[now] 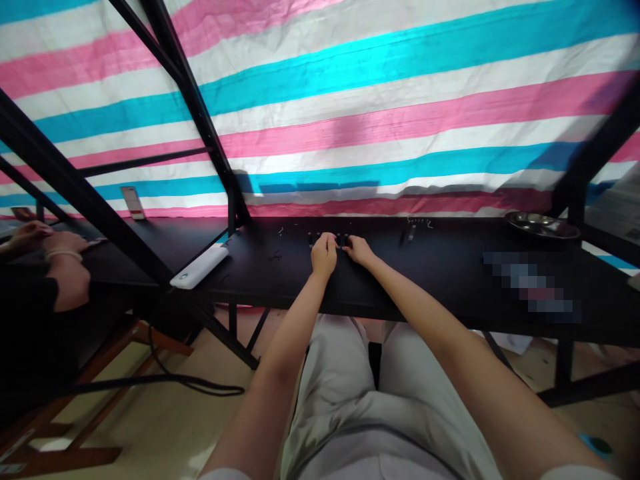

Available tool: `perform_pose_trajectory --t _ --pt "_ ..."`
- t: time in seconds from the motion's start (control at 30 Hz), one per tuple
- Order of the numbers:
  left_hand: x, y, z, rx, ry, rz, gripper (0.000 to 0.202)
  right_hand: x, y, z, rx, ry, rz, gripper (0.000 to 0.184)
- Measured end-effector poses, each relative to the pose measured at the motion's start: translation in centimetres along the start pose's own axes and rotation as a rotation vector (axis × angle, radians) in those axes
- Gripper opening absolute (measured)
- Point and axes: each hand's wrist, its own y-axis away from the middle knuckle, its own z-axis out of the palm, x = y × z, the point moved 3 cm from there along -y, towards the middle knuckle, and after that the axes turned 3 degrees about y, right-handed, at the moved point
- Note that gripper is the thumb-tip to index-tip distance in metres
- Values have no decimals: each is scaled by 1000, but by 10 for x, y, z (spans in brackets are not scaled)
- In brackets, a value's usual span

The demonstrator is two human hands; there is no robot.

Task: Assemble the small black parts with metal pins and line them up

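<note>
Close together over the middle of the black table (280,283), my two hands work at some very small dark pieces. My left hand (325,255) has its fingers pinched together, and what lies between them is hidden. Just to the right, my right hand (359,251) is closed with thumb and fingertips together at a small dark piece (345,241); I cannot make out what it grips. Another small dark piece (310,239) stands left of my left hand. Tiny light bits (281,231) and thin black bits (275,255) lie farther left.
Small metal pieces (411,233) lie at the back, right of my hands. A shiny metal dish (543,227) sits at the far right, behind a pixelated patch (530,283). Left are a white elongated object (200,267), slanted black frame bars (193,113) and another person's hands (63,243).
</note>
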Motion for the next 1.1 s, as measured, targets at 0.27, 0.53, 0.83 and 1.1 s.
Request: perform_pose_trajectory --t 0.27,0.53,0.83,1.1 --pt "-1 0 0 2 -6 0 28 -3 1 -9 -121 53 51 20" --pt "-1 0 0 -4 -7 -15 30 37 39 -35 48 68 -147 19" --pt "5 1 0 -29 -21 -6 31 155 52 -97 -8 221 231 15" --pt "7 1 2 -47 -41 6 32 190 27 -102 36 90 478 47"
